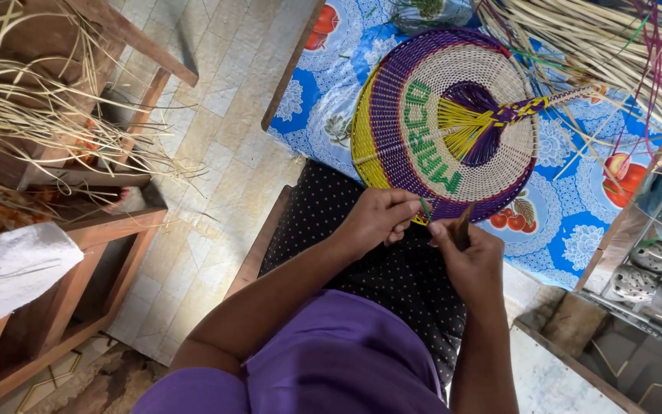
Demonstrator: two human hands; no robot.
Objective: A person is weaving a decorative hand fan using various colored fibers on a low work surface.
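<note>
pale floor tiles (pixel 216 115) fill the 11 o'clock part of the view, and a desk (pixel 331 84) under a blue flowered cloth with fruit prints runs across 12 to 3 o'clock. on that cloth lies a round woven fan (pixel 392 115), its rings yellow, purple and cream, with green woven letters across the cream band and a fan-shaped core of yellow and purple strands running into a braided handle (pixel 553 100) that points toward 2 o'clock. the fan's near edge hangs over the desk edge just above the person's lap, which is covered by a black dotted cloth (pixel 392 276).

the left hand (pixel 377 218) is curled closed at the fan's lower rim, at about 6 o'clock on the disc, its fingertips pinching a thin green strand (pixel 425 207). the right hand (pixel 465 257) sits just beside it, toward 3 o'clock, closed around a slim dark tool (pixel 463 226) that stands up toward the rim. the 2 hands are close together but whether they touch i cannot tell.

loose pale reed strips (pixel 591 38) are heaped at 1 o'clock. a wooden shelf frame (pixel 93 261) with more dry strips and a white cloth (pixel 21 268) stands at 9 o'clock.
</note>
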